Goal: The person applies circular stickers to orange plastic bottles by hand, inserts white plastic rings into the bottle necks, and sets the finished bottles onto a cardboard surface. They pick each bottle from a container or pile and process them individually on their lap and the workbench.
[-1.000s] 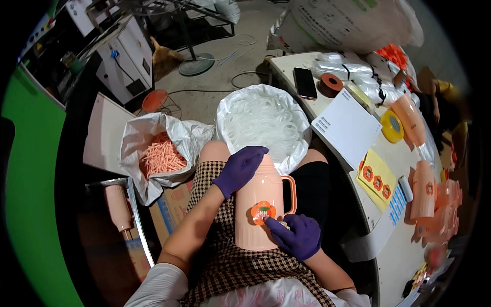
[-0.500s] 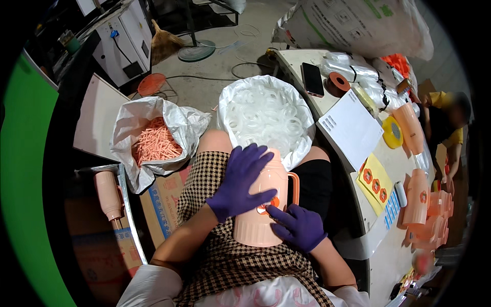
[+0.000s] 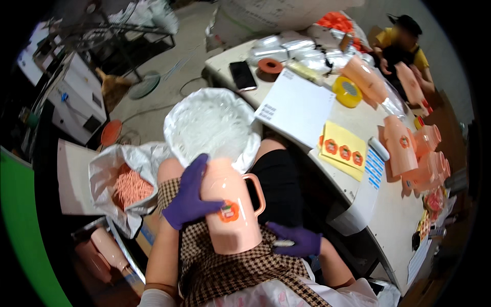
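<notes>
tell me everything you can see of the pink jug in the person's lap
The pink jug looks like smooth, glossy plastic: a broad body narrowing to a short neck, with a looped handle on its right side. An orange flower-shaped sticker with green and white at its centre faces up. The jug leans, neck away from the person and slightly left, base on the checked garment. The left hand holds its left side, thumb at the sticker's edge. Whether the mouth is open is unclear.

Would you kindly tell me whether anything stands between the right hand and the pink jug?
Nothing visible does: the right hand, holding a small pale item, is beside the lower right of the pink jug, with only checked cloth showing in the narrow gap.
</notes>
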Demonstrator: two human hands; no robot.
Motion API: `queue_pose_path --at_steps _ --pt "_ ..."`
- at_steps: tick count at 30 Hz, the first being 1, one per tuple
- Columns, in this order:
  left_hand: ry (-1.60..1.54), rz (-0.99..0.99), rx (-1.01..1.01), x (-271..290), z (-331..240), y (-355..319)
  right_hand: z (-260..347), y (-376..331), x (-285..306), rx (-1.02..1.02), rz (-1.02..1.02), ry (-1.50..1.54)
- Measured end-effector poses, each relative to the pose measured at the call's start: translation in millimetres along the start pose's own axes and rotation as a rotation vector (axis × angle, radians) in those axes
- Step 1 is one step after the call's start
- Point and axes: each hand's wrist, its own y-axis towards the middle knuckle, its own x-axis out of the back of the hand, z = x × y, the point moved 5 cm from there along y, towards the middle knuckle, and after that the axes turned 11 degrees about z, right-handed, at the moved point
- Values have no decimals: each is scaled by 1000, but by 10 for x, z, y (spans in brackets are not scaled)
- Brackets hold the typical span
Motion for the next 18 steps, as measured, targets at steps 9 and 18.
queue_pose_path --at_steps 9,18 --pt "15 -204 -35 363 328 391 88 -254 350 -63 -431 -104" --pt "209 -107 81 -110 -261 1097 705 -263 1570 -53 -1034 -608"
